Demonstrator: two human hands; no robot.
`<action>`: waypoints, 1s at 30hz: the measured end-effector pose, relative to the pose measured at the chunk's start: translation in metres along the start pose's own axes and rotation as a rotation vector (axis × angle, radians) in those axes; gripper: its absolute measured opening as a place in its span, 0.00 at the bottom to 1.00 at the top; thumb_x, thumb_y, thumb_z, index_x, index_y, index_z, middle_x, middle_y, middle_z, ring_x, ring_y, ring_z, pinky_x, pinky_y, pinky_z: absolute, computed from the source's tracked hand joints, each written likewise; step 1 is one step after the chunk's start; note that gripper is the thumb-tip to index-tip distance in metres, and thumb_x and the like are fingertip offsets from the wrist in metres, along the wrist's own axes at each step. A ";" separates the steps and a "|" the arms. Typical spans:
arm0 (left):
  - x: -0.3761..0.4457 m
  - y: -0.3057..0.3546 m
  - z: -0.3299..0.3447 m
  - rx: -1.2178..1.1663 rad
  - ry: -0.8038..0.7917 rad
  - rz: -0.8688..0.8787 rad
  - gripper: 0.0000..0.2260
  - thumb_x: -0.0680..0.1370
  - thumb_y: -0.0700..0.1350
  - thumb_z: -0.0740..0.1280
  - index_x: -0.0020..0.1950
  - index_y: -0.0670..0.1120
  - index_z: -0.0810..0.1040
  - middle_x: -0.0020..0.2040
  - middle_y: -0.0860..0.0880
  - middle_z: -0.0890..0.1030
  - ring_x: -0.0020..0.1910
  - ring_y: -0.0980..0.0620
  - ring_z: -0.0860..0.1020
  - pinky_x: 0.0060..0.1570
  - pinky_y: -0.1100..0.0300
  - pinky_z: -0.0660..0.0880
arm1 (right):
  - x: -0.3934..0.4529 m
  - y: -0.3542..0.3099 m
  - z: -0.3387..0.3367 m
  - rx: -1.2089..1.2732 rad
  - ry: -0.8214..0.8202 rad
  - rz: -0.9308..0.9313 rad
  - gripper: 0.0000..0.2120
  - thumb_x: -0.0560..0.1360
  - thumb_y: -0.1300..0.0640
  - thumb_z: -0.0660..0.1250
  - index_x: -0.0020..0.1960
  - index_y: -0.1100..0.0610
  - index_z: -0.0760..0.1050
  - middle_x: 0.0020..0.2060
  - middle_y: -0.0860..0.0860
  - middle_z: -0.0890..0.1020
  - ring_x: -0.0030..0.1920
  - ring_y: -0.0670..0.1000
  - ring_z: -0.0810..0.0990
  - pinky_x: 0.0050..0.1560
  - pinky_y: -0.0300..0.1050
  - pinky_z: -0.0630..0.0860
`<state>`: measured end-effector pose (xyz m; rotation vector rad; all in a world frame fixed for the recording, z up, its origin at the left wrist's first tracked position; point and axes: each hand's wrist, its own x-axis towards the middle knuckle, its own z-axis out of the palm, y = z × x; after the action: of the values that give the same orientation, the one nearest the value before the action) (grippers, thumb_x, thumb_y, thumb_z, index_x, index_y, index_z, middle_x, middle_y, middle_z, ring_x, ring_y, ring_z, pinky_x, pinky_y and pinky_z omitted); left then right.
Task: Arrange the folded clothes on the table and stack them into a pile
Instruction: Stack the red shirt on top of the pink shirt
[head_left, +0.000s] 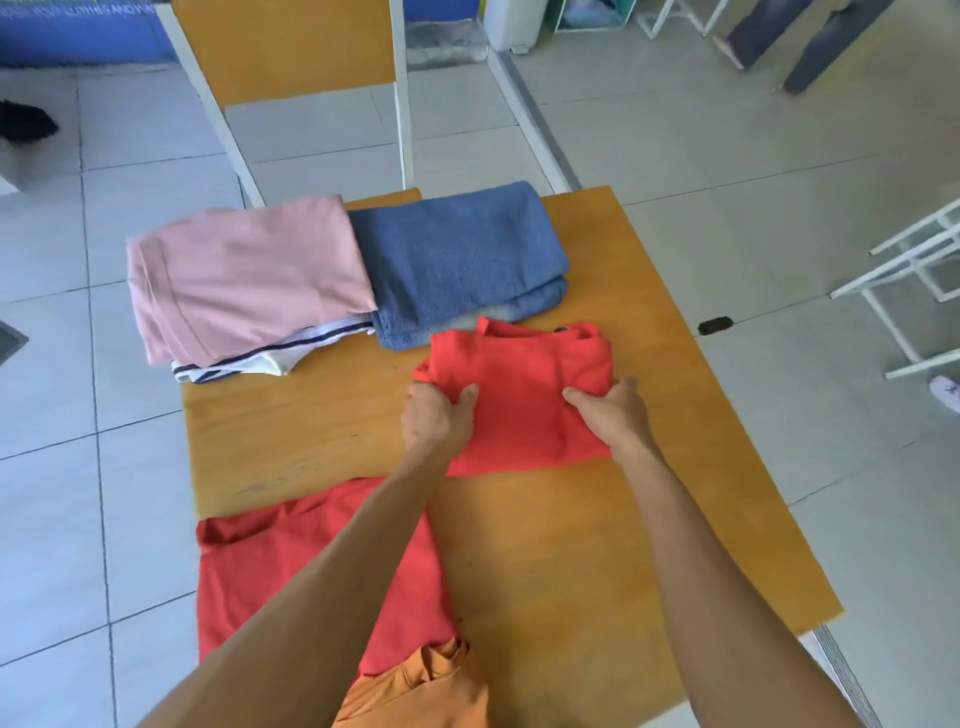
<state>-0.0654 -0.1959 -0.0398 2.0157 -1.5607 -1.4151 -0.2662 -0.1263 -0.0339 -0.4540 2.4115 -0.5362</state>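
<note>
Both hands, left hand (439, 415) and right hand (613, 410), grip folded red garment (519, 400) edges.

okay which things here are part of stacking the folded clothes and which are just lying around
Part of the job: red garment gripped by left hand and right hand; blue towel; pink garment; striped white garment; table.

Lying about: chair; white racks.

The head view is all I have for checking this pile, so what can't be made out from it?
- Orange garment: cut off by the bottom edge.
- Larger red garment: partly hidden under the left forearm.
- Striped white piece: mostly covered by the pink garment.
- Grey item: only a sliver shows between the blue towel and the red shirt.
- Fingertips of both hands, left and right: tucked in the red shirt.
</note>
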 end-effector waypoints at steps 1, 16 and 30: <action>0.000 -0.002 0.000 0.002 0.005 -0.011 0.26 0.77 0.56 0.68 0.62 0.35 0.71 0.59 0.35 0.79 0.60 0.36 0.77 0.57 0.50 0.72 | -0.002 0.004 0.000 0.059 -0.053 0.028 0.31 0.70 0.43 0.76 0.64 0.62 0.75 0.59 0.59 0.83 0.58 0.60 0.82 0.58 0.51 0.79; 0.008 -0.009 -0.140 -0.449 0.173 0.201 0.10 0.78 0.47 0.69 0.55 0.44 0.72 0.43 0.49 0.76 0.39 0.53 0.73 0.36 0.59 0.69 | -0.076 -0.101 -0.001 0.454 -0.362 -0.257 0.12 0.76 0.44 0.73 0.49 0.52 0.81 0.47 0.46 0.87 0.44 0.46 0.85 0.43 0.41 0.81; 0.099 -0.001 -0.289 -0.423 0.628 0.201 0.12 0.79 0.52 0.65 0.58 0.48 0.68 0.47 0.52 0.75 0.44 0.55 0.75 0.43 0.58 0.72 | -0.069 -0.287 0.126 0.490 -0.635 -0.548 0.07 0.79 0.45 0.70 0.51 0.48 0.80 0.48 0.47 0.86 0.48 0.49 0.85 0.50 0.46 0.83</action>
<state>0.1582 -0.3822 0.0535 1.7438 -1.0478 -0.8238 -0.0804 -0.3757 0.0463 -0.9068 1.4732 -1.0068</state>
